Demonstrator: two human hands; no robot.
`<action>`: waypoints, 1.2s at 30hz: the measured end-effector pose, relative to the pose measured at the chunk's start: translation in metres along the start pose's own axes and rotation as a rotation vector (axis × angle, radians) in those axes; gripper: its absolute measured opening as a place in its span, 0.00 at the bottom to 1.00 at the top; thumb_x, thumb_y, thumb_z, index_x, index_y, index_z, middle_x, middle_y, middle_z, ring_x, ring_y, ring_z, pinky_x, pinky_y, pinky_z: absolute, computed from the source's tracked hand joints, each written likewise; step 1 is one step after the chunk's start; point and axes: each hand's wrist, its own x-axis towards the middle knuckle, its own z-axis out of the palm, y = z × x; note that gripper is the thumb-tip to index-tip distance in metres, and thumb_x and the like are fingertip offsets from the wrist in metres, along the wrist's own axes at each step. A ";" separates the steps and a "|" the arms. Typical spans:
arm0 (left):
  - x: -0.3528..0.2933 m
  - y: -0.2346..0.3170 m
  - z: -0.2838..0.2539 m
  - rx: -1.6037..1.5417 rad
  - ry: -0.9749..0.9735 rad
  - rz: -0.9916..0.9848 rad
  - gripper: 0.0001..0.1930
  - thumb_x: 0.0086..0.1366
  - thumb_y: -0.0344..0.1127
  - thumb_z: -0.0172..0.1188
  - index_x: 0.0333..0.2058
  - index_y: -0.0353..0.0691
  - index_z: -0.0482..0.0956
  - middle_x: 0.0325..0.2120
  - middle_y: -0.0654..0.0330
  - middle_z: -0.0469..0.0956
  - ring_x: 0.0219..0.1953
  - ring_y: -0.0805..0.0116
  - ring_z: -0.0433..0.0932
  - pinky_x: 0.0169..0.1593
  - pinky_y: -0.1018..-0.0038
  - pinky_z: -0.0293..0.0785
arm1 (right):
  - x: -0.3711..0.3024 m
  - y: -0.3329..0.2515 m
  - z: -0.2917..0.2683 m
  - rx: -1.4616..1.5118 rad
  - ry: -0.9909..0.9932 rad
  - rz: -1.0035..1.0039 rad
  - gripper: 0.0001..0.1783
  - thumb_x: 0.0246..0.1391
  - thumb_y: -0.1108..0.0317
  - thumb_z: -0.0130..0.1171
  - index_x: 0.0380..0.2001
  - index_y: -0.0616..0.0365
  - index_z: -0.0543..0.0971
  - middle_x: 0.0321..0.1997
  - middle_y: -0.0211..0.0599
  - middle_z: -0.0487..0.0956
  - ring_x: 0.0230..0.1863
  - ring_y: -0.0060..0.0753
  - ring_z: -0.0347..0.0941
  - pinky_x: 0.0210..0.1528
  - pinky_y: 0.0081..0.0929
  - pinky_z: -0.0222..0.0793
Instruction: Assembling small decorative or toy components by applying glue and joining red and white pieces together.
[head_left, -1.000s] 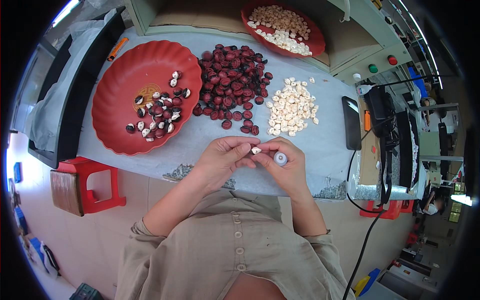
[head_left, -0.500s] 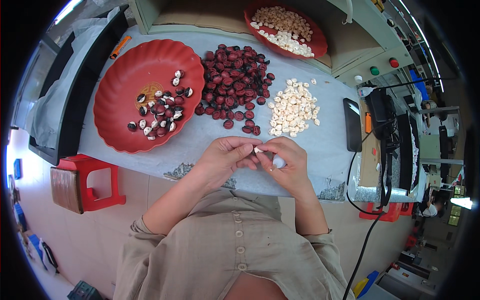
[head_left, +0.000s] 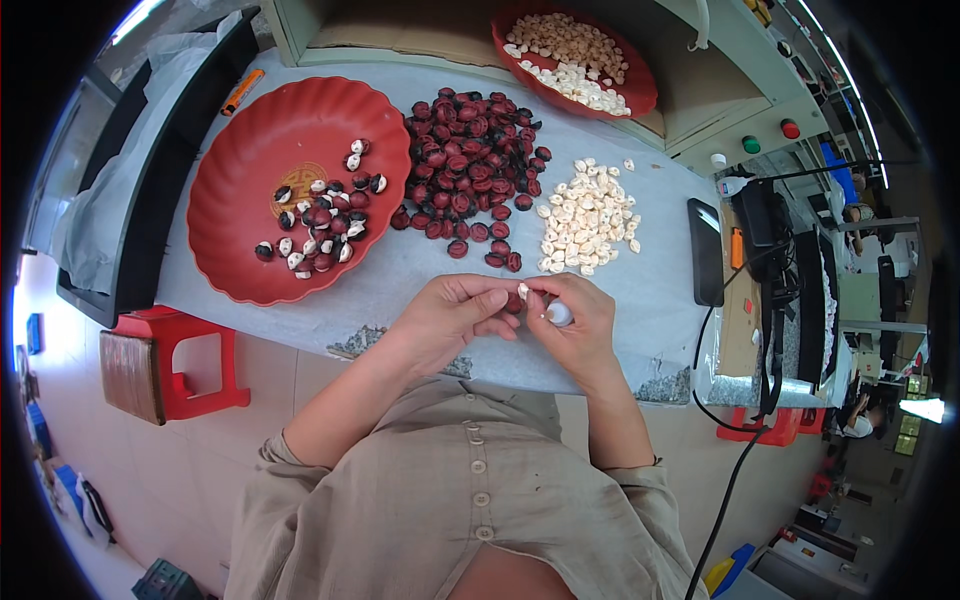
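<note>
Above the table's front edge, my left hand [head_left: 440,318] pinches a dark red shell-like piece [head_left: 514,302] between thumb and fingers. My right hand [head_left: 583,322] meets it, with a small white piece [head_left: 523,289] at its fingertips, touching or nearly touching the red one. Tucked in the same right hand is a small white squeeze bottle [head_left: 560,314] with a thin tip. Beyond my hands lie a heap of dark red and black pieces [head_left: 465,150] and a spread of cream-white pieces [head_left: 588,220]. At left, a scalloped red plate [head_left: 225,190] carries several red, black and white joined pieces [head_left: 325,230].
Under the shelf at the back stands another red plate [head_left: 640,95] of pale pieces. A black phone [head_left: 705,250] lies at right, beside cables and a black device [head_left: 765,225]. A black tray [head_left: 150,190] borders the left side, near an orange marker-like stick [head_left: 243,92]. A red stool [head_left: 200,365] stands below.
The white piece at my right fingertips has shifted slightly up and right, and more of the dark red piece shows in my left hand. My hands have otherwise barely moved.
</note>
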 end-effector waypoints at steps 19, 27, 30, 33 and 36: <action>0.000 0.002 -0.001 -0.013 0.025 -0.039 0.14 0.59 0.29 0.48 0.43 0.30 0.67 0.33 0.58 0.72 0.31 0.72 0.72 0.35 0.78 0.71 | 0.002 -0.012 -0.016 0.357 -0.144 0.327 0.08 0.40 0.79 0.56 0.28 0.64 0.75 0.25 0.32 0.74 0.26 0.19 0.68 0.30 0.15 0.63; 0.001 0.001 -0.001 -0.016 0.011 -0.046 0.11 0.60 0.30 0.47 0.39 0.30 0.69 0.30 0.58 0.73 0.29 0.74 0.72 0.33 0.79 0.71 | 0.003 -0.013 -0.013 0.192 -0.215 0.150 0.10 0.35 0.78 0.58 0.27 0.62 0.74 0.22 0.37 0.74 0.23 0.29 0.71 0.26 0.21 0.65; 0.001 0.002 0.000 -0.009 0.013 -0.036 0.10 0.60 0.30 0.46 0.37 0.31 0.70 0.30 0.57 0.73 0.29 0.73 0.72 0.32 0.80 0.70 | 0.002 -0.015 -0.009 0.162 -0.187 0.117 0.10 0.35 0.78 0.58 0.27 0.61 0.74 0.21 0.37 0.74 0.23 0.31 0.71 0.25 0.22 0.66; 0.000 0.001 0.000 0.003 0.010 -0.033 0.09 0.60 0.30 0.45 0.36 0.31 0.70 0.29 0.56 0.74 0.28 0.73 0.72 0.32 0.80 0.70 | 0.001 -0.015 -0.010 0.111 -0.180 0.081 0.12 0.32 0.77 0.59 0.27 0.59 0.74 0.22 0.36 0.74 0.24 0.33 0.71 0.25 0.24 0.66; 0.000 0.000 0.000 0.016 0.008 -0.028 0.09 0.60 0.30 0.46 0.36 0.31 0.70 0.29 0.56 0.74 0.28 0.72 0.72 0.32 0.79 0.70 | 0.000 -0.014 -0.012 0.040 -0.191 0.005 0.15 0.28 0.76 0.61 0.27 0.58 0.73 0.23 0.35 0.73 0.25 0.35 0.71 0.26 0.25 0.66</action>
